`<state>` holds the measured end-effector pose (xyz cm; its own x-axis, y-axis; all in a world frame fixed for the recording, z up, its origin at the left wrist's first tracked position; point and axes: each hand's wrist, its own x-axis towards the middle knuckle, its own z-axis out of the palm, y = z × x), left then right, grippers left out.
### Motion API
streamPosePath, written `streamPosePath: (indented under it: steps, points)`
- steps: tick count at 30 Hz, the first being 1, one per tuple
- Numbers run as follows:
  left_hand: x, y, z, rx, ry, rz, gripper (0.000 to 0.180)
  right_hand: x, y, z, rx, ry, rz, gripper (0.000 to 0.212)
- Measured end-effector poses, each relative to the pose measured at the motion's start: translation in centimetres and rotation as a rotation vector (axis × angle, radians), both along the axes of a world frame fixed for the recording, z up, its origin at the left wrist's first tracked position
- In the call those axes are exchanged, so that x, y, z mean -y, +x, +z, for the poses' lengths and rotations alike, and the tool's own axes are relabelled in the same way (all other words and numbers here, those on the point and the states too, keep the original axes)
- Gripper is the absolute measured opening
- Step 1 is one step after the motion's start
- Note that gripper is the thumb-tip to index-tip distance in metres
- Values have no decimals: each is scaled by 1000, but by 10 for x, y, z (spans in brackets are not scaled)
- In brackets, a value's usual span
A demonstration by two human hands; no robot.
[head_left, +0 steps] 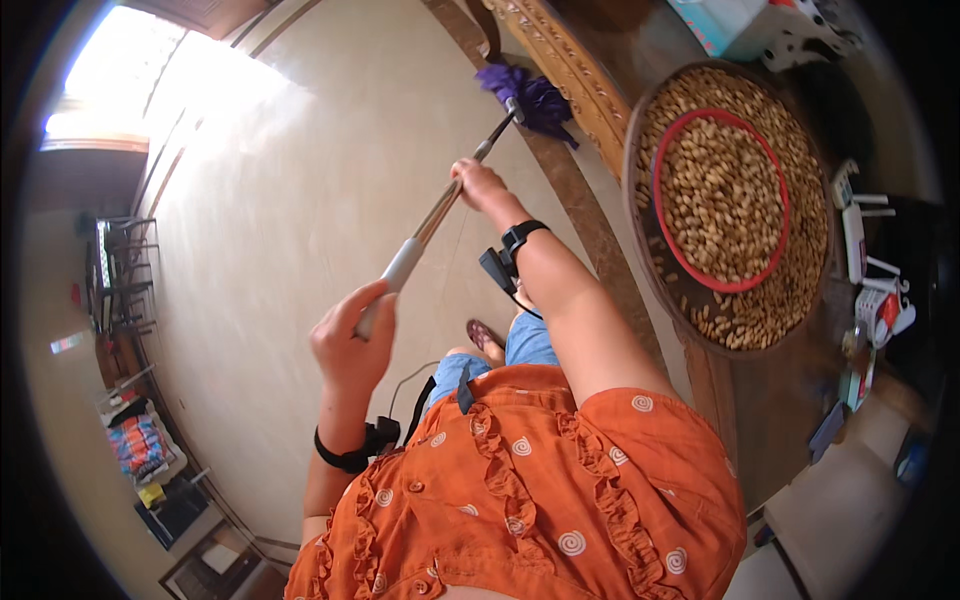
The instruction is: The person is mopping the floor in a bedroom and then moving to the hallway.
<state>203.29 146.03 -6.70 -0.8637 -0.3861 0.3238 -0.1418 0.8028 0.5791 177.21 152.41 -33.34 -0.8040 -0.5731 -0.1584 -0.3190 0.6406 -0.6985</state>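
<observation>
A mop slants across the middle of the view, its purple cloth head (pixel 540 103) on the floor at the far right, against the carved wooden furniture edge. My left hand (pixel 352 335) is closed round the grey grip (pixel 402 265) at the near end of the handle. Farther up, my right hand (pixel 482 187) is wrapped round the metal shaft (pixel 438 212), not far from the mop head. Each wrist wears a black strap with a small device on it.
The carved wooden table (pixel 575 75) runs along the right. On it rests a wide round tray (pixel 640 215) of shelled-looking nuts or peanuts, with a red-rimmed basket (pixel 660 180) full of them inside. Pale floor (pixel 260 220) spreads left. Chairs (pixel 130 270) stand along the left wall.
</observation>
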Motion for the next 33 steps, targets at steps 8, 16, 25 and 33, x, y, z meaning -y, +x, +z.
streamPosePath:
  steps: [8, 16, 25, 33]
  points:
    - [28, 103, 10, -211, 125, 78, 32, -78, 153, 52, -84, 109, 89, 30]
    - [18, 162, -9, -163, 493, -28, 35, -181, 336, 25, -37, 94, -198, 40]
    - [-121, 216, 6, -16, 340, -606, 34, -323, 538, 20, -24, -33, -863, 18]
    - [-256, 306, 105, -239, 321, -864, 26, -408, 683, 97, 122, -124, -803, 32]
